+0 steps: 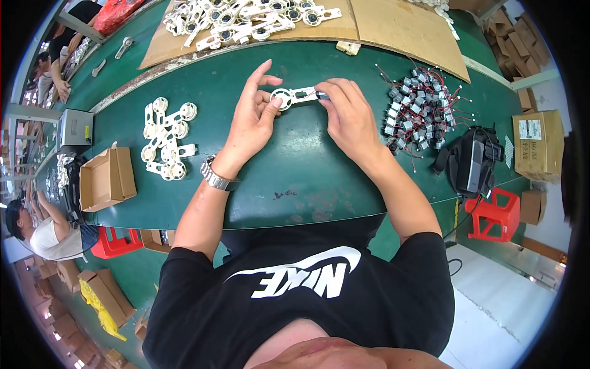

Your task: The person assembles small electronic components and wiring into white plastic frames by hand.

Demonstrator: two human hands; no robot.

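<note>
Between my hands is a white plastic part (301,95) with a round ring at one end and a slotted arm at the other. My left hand (251,120) grips the ring with its thumb and curled fingers, the index finger raised. At the arm's other end my right hand (351,120) pinches a small dark-and-grey piece (321,95), mostly hidden by the fingers. To the right lies a heap of small grey motors (418,111) with red wires. Several similar white parts (169,138) lie grouped on the left of the green table (295,166).
More white parts (246,21) are heaped on a cardboard sheet (405,37) at the back. An open cardboard box (106,179) and a grey metal box (76,128) stand left. A black bag (473,161) sits right, near a red stool (493,215). Other people work at left.
</note>
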